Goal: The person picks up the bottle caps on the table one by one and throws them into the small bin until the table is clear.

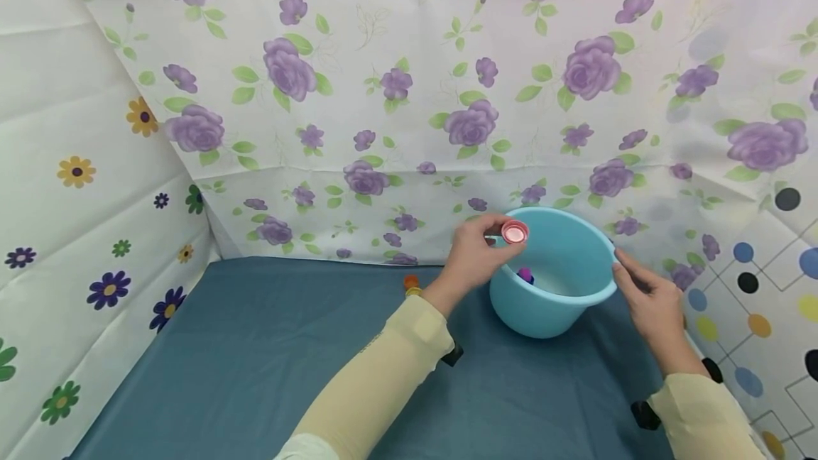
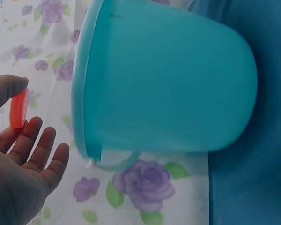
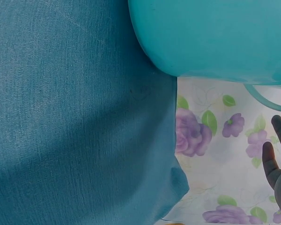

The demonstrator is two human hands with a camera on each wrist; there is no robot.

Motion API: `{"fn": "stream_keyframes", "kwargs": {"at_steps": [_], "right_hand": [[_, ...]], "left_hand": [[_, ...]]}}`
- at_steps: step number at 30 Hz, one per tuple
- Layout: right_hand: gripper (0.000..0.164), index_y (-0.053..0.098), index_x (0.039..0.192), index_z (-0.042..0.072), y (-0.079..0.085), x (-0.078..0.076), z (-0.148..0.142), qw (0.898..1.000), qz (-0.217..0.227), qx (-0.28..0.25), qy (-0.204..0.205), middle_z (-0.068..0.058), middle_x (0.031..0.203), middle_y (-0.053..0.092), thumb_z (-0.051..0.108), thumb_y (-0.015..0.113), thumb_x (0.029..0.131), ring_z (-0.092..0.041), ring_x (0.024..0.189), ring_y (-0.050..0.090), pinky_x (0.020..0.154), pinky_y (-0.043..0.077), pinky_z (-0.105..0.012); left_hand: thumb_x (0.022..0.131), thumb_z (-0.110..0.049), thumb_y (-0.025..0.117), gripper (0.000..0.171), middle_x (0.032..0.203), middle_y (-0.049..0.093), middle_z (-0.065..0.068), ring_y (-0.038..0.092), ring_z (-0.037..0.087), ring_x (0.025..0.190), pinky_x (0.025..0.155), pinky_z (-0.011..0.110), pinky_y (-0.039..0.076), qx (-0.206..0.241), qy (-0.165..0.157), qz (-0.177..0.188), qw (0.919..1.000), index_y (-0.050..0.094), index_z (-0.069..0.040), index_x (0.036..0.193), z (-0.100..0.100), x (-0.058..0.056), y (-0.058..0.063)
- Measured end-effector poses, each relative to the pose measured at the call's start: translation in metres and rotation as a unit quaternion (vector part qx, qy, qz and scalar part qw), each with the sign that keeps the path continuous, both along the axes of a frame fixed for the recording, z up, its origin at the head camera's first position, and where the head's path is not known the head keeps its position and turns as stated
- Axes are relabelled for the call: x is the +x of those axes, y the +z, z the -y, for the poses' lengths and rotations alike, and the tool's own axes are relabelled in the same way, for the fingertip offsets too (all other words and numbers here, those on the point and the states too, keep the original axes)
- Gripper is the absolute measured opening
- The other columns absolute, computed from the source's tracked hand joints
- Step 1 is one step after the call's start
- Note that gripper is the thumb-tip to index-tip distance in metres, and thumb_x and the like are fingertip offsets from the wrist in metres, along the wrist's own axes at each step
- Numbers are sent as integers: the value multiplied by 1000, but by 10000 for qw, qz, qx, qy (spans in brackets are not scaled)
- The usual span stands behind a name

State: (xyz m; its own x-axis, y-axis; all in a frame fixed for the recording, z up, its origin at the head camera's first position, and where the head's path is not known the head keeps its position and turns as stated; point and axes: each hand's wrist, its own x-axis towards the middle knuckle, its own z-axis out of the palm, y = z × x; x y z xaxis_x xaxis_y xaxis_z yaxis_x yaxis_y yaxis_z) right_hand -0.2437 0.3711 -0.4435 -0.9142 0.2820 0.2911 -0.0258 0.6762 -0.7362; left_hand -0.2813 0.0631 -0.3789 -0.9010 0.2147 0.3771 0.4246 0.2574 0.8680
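Observation:
Between the thumb and forefinger of my left hand (image 1: 478, 250) is a small round red cap (image 1: 514, 232), pinched with its pale inner side facing the head camera. It hangs above the left rim of a light blue plastic bucket (image 1: 540, 314). In the left wrist view the red cap (image 2: 18, 108) shows edge-on, and the other fingers spread beside the bucket wall (image 2: 173, 84). At the bucket's right rim, the thumb and fingers of my right hand (image 1: 652, 304) grip the edge. Inside lies a small purple and dark blue piece (image 1: 526, 275).
Partly hidden behind the left forearm, a small orange and yellow object (image 1: 412, 284) lies on the blue cloth (image 1: 287, 360). Flower-printed sheets (image 1: 383, 126) rise behind and to the left, and a dotted sheet (image 1: 754, 304) stands close on the right.

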Motion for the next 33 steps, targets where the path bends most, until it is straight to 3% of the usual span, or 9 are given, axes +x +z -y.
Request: {"fn": "stream_keyframes", "kwargs": {"at_steps": [7,14,23,33], "right_hand": [[40,53,127,45,0,-1,2,10000,-53,20,-78,8,131,56,51,56,88,15,104,53,70,41,1],[39,53,127,44,0,-1,3,9999,-93,-30,-26,11,131,56,50,56,88,16,105,52,73,41,1],[40,53,127,45,1,-1,3,10000,-86,-7,-34,7,131,56,51,56,88,14,105,53,72,42,1],[40,52,128,45,0,-1,1,10000,37,-44,-56,11,133,53,51,56,88,6,115,53,78,44,-3]], "left_hand": [[80,-36,73,39,103,65,-13,58,-3,95,83,22,52,-80,-266,-60,9996,64,-24,115,-19,0,-4],[79,-37,73,38,102,65,-13,58,-3,93,85,24,52,-134,-430,104,9989,64,-25,114,-34,0,-5],[79,-40,73,37,103,64,-19,59,4,99,74,17,50,-778,-583,43,9953,62,-32,114,-43,4,-8],[82,-45,68,49,128,56,-17,54,7,118,90,25,50,-1304,-673,246,9889,55,-34,127,-42,8,-7]]}}
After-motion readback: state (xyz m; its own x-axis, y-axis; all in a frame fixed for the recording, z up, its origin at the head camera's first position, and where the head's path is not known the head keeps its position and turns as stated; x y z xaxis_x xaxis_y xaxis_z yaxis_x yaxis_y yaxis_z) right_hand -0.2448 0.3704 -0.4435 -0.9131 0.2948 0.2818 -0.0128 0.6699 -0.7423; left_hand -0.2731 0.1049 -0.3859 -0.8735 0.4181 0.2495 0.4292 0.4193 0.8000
